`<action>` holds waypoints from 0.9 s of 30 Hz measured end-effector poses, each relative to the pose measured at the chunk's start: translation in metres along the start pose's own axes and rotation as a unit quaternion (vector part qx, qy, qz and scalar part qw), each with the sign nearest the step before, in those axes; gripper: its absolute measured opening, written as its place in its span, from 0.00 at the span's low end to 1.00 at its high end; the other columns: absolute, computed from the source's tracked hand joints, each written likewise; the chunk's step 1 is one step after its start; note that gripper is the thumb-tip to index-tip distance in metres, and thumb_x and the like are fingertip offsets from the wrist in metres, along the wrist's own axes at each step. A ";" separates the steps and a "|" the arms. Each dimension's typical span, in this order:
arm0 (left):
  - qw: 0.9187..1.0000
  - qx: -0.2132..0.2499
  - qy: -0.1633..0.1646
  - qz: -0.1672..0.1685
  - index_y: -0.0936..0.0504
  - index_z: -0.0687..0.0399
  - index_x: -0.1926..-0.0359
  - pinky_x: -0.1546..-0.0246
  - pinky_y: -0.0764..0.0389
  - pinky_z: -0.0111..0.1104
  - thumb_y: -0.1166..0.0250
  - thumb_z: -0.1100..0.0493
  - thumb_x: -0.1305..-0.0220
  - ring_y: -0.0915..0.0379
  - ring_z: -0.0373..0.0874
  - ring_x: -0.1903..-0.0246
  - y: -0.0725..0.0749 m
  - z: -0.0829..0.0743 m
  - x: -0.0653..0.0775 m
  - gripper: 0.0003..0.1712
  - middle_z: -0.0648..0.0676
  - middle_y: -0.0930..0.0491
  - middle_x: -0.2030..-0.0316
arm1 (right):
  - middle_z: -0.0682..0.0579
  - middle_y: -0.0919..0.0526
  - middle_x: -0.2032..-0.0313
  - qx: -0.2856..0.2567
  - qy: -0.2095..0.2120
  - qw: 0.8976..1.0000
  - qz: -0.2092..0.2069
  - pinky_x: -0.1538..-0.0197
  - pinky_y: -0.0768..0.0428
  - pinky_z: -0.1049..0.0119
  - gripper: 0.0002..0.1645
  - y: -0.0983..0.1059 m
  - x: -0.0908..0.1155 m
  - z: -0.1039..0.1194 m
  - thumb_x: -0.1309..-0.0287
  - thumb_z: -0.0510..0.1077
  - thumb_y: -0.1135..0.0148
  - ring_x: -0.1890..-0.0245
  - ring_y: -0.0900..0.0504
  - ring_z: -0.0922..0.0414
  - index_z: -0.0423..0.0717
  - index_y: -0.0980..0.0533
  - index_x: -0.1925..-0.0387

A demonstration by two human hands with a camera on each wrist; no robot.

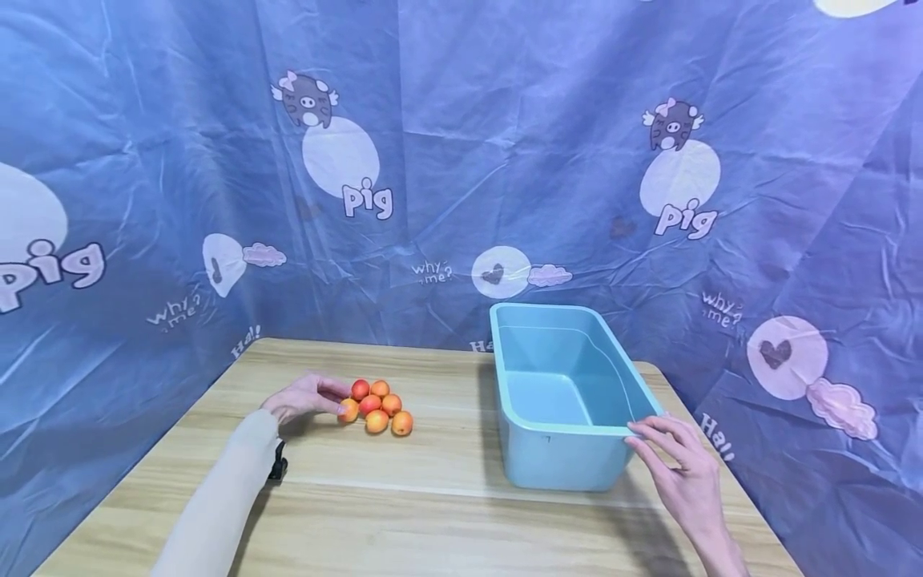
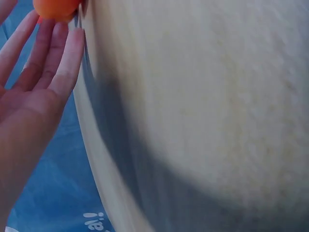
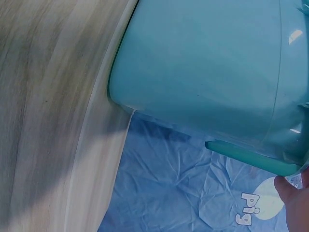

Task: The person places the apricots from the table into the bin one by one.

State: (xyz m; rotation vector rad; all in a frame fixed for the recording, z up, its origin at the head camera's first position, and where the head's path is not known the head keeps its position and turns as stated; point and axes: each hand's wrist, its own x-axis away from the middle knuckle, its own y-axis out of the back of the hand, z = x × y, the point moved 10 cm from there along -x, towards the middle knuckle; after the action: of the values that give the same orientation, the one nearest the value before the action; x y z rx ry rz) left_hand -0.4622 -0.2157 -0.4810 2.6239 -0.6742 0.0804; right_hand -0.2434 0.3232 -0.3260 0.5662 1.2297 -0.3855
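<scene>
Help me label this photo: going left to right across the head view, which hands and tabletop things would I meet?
Left hand → orange-red fruits → blue bin → right hand.

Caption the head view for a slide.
Left hand at a cluster of orange-red fruits, right hand pinching a blue bin at its near right corner.

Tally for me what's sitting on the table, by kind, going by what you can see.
Fruits: 7 visible
Tub: 1
Total: 8
</scene>
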 end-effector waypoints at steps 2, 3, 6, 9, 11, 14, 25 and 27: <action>1.000 -0.002 -0.003 0.002 0.21 0.53 0.39 0.33 0.36 0.49 0.26 0.58 0.46 0.32 0.50 0.36 0.000 0.001 0.000 0.31 0.52 0.20 0.41 | 0.43 0.16 0.66 0.000 0.001 1.000 0.000 0.35 0.31 0.72 0.16 0.000 0.000 0.000 0.51 0.47 0.26 0.51 0.22 0.64 0.36 0.14 0.68; 1.000 0.005 0.000 0.008 0.21 0.54 0.39 0.34 0.35 0.48 0.26 0.58 0.46 0.31 0.49 0.37 -0.001 0.002 0.001 0.31 0.53 0.20 0.41 | 0.43 0.16 0.66 0.000 0.001 1.000 -0.001 0.35 0.31 0.71 0.16 0.000 0.000 0.001 0.51 0.47 0.26 0.51 0.22 0.65 0.36 0.14 0.68; 1.000 0.019 0.009 0.016 0.22 0.59 0.40 0.38 0.30 0.44 0.26 0.60 0.46 0.29 0.49 0.39 -0.003 0.005 0.001 0.31 0.55 0.20 0.42 | 0.43 0.16 0.67 -0.001 0.000 1.000 -0.001 0.34 0.31 0.71 0.17 -0.001 0.000 0.002 0.49 0.48 0.26 0.52 0.22 0.65 0.36 0.14 0.69; 0.999 0.039 0.018 0.031 0.24 0.60 0.39 0.43 0.28 0.36 0.27 0.62 0.45 0.28 0.45 0.42 -0.007 0.007 0.002 0.31 0.55 0.20 0.42 | 0.43 0.16 0.67 -0.001 -0.002 1.000 0.001 0.34 0.31 0.71 0.16 -0.001 0.000 0.003 0.49 0.48 0.27 0.52 0.22 0.65 0.36 0.14 0.69; 0.999 0.037 0.010 0.037 0.24 0.61 0.38 0.43 0.29 0.35 0.29 0.62 0.44 0.29 0.44 0.42 -0.008 0.006 0.001 0.31 0.55 0.21 0.41 | 0.43 0.16 0.67 -0.001 -0.002 1.000 0.000 0.34 0.31 0.70 0.16 -0.002 0.000 0.003 0.49 0.47 0.26 0.51 0.22 0.65 0.36 0.14 0.69; 0.999 0.032 -0.002 0.041 0.24 0.61 0.39 0.42 0.32 0.37 0.29 0.63 0.45 0.30 0.44 0.41 -0.010 0.003 0.000 0.31 0.56 0.22 0.40 | 0.43 0.16 0.67 0.000 -0.002 1.000 -0.002 0.34 0.31 0.70 0.16 -0.001 0.000 0.003 0.49 0.47 0.26 0.51 0.22 0.65 0.35 0.14 0.69; 0.998 0.043 -0.005 0.040 0.25 0.67 0.40 0.47 0.27 0.35 0.29 0.68 0.48 0.28 0.44 0.48 -0.013 0.006 0.000 0.32 0.53 0.18 0.48 | 0.43 0.16 0.66 -0.002 -0.008 1.000 0.000 0.34 0.31 0.70 0.14 0.001 0.003 -0.001 0.51 0.45 0.25 0.52 0.22 0.65 0.36 0.14 0.69; 0.998 0.051 -0.009 0.045 0.26 0.68 0.40 0.47 0.27 0.35 0.30 0.68 0.47 0.28 0.44 0.47 -0.014 0.006 0.001 0.32 0.54 0.18 0.47 | 0.43 0.16 0.66 -0.001 -0.009 1.000 0.001 0.34 0.31 0.71 0.14 0.001 0.003 -0.002 0.51 0.45 0.25 0.52 0.22 0.65 0.36 0.14 0.69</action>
State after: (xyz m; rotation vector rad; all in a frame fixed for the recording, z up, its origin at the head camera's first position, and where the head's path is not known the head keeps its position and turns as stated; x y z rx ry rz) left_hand -0.4551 -0.2076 -0.4915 2.6929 -0.8139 0.1201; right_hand -0.2434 0.3248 -0.3292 0.5603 1.2114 -0.3872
